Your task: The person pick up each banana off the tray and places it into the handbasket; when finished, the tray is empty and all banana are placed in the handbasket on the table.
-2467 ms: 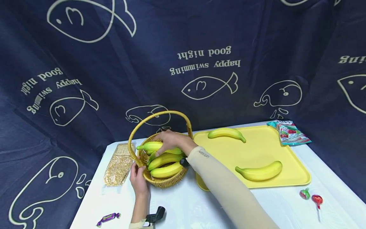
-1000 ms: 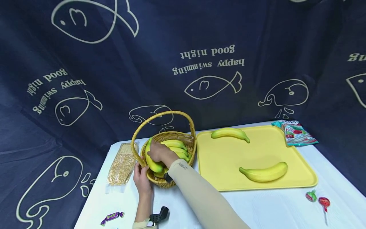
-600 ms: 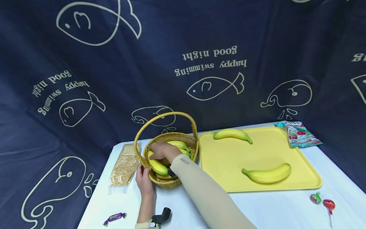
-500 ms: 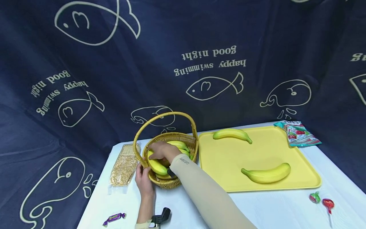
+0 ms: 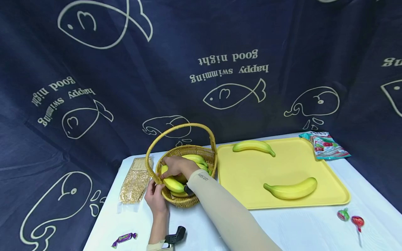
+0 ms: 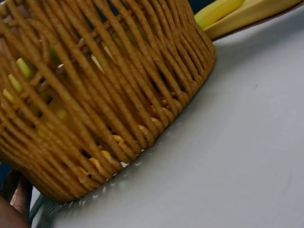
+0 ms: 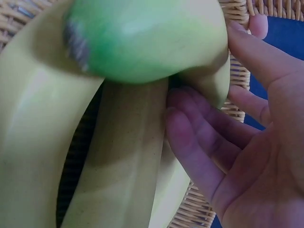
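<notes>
A woven wicker basket (image 5: 181,202) with a tall arched handle stands at the left of the table with several bananas inside. My right hand (image 5: 176,165) reaches into it and grips a banana (image 5: 173,185) lying along the left side. In the right wrist view, the thumb is against the upper side of that banana (image 7: 142,38) and the fingers tuck beneath it, beside other bananas (image 7: 118,152). At the basket's left rim, near the handle's foot, my left hand (image 5: 156,202) holds the basket. The wicker wall (image 6: 109,80) fills most of the left wrist view.
A yellow tray (image 5: 238,181) to the basket's right bears one banana (image 5: 253,146) at the back and another (image 5: 291,189) in front. Around them lie a bag of kernels (image 5: 135,183), a purple wrapped candy (image 5: 124,238), a candy bag (image 5: 325,146) and two lollipops (image 5: 357,221).
My right hand has shifted toward the basket's left side. The bananas inside have turned: one now lies along the left, others point their tips right. My left hand stays at the rim.
</notes>
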The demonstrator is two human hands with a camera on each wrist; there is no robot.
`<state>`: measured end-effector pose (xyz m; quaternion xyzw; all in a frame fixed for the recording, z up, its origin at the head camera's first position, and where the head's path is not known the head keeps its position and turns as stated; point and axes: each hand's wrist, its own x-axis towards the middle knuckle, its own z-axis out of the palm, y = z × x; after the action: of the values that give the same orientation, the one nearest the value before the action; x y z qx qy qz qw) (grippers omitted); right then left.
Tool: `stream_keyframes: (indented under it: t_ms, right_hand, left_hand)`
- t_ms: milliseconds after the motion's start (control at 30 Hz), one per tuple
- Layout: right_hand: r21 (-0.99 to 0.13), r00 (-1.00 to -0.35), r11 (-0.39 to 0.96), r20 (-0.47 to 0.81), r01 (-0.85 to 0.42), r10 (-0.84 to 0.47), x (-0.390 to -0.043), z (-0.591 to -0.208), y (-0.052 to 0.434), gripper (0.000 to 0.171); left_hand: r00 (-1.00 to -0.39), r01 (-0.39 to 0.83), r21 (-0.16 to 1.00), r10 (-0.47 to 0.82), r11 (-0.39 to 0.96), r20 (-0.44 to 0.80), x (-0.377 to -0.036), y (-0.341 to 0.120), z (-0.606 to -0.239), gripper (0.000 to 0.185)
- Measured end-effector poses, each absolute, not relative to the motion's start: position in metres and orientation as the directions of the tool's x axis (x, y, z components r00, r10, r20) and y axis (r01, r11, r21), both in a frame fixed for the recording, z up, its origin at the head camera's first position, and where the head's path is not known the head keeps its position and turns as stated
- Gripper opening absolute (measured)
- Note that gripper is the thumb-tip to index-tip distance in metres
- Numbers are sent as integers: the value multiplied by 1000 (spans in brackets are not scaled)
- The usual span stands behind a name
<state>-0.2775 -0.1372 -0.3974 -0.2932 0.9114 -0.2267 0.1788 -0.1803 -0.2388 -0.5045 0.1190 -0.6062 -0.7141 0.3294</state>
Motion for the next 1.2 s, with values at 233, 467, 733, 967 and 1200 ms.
stream_keyframes:
  t_ms: [233,467,733,967,1200]
  right_hand:
    - [-496,-749,712,-169,-497,-640,-279,-401,-132,67]
    - [-487,-730,685,-132,-542,-671,-281,-405,-123,66]
    - [-641,-656,569,-132,-516,-743,-282,-388,-103,61]
    - [-485,-562,500,-22,-717,-827,-274,-373,-67,53]
    - [-563,-502,412,5,-716,-865,-251,-363,-4,47]
  left_hand:
    - [-731,344,939,-629,-8,263,-179,-237,-504,38]
    - [-769,307,949,-606,-72,203,-181,-236,-504,32]
    - [-816,281,953,-552,-115,174,-182,-235,-505,39]
    - [-824,298,940,-542,-168,165,-180,-234,-506,42]
    - [-813,306,940,-556,-152,175,-180,-238,-503,41]
